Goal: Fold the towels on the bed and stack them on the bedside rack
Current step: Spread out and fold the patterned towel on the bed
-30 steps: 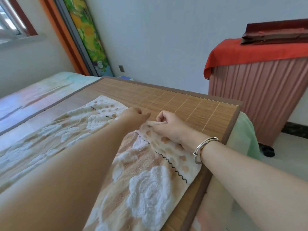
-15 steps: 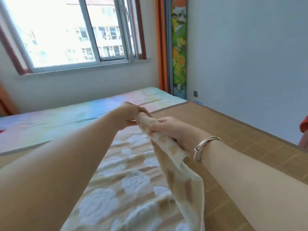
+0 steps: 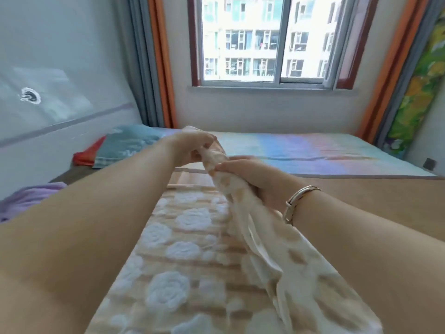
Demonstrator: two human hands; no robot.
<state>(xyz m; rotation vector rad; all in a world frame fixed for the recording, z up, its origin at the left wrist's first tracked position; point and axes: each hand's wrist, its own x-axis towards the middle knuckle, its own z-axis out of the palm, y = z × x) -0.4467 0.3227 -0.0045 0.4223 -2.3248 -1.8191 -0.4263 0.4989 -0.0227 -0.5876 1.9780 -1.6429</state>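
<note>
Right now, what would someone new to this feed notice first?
Both hands meet at centre frame: the left hand and right hand grip one end of a beige flower-patterned towel, lifted off the bed while the rest trails toward the camera. Behind them, a bright window fills the far wall. A teal towel lies at the bed's left.

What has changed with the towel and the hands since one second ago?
Both hands lifted the towel end off the mat and carried it toward the window. The left hand and right hand keep their grip on it; the rest stays lying on the bed.
</note>
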